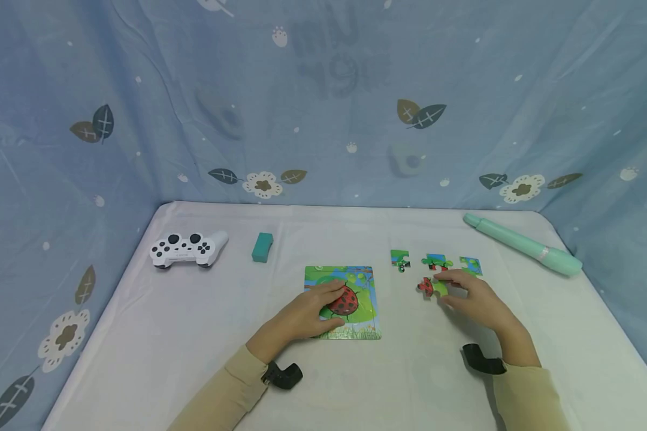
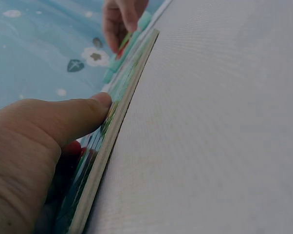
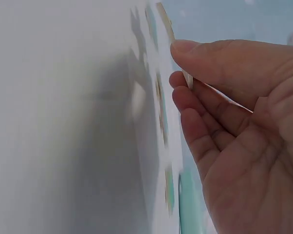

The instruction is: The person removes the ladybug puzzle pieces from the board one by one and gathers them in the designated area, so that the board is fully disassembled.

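Note:
A square ladybug jigsaw puzzle (image 1: 363,305) lies on the table in front of me. My left hand (image 1: 302,311) rests on it, fingers over the red ladybug and thumb at the near side. In the left wrist view that thumb presses near the wooden edge of the puzzle (image 2: 95,183). My right hand (image 1: 477,302) pinches a red and green puzzle piece (image 1: 428,287) between thumb and fingers, raised over the table. Behind it lie three loose pieces: a corner piece (image 1: 400,258), a middle one (image 1: 437,261) and a blue-green one (image 1: 471,266).
A white game controller (image 1: 186,248) sits at the left of the white table (image 1: 194,335). Beside it is a teal block (image 1: 262,247). A mint-green stick-shaped object (image 1: 523,243) lies at the back right. Patterned blue cloth (image 1: 323,120) surrounds the table's back and sides.

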